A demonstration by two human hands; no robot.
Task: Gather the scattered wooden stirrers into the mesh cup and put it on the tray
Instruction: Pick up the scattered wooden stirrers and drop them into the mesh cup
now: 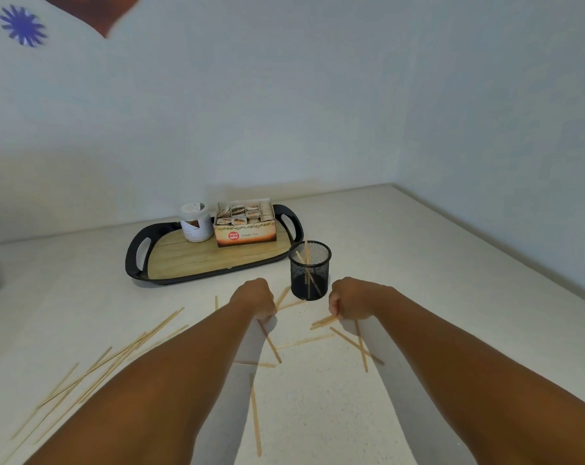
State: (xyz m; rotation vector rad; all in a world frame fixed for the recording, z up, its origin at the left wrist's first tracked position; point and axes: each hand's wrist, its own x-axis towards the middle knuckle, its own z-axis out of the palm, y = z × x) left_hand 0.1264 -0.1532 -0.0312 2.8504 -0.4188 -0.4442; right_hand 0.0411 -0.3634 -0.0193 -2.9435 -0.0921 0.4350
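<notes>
Pale counter (418, 250) carries all items; black mesh cup (310, 270) stands upright on it, just beside the near right corner of the tray (197, 260), not on it; a few wooden stirrers (307, 263) lean inside the cup; tray holds a white jar (196, 223) and an open tea box (245, 224), side by side at its far edge; left hand (254, 298) is curled into a fist low over the counter, stirrers at its fingertips, whether gripped I cannot tell; right hand (351, 299) is closed on a small bundle of stirrers (324, 321) whose ends jut out toward the left; both hands sit just in front of the cup, one on each side; loose stirrers (116, 360) lie scattered on the counter between the forearms and in a larger spread to the left
</notes>
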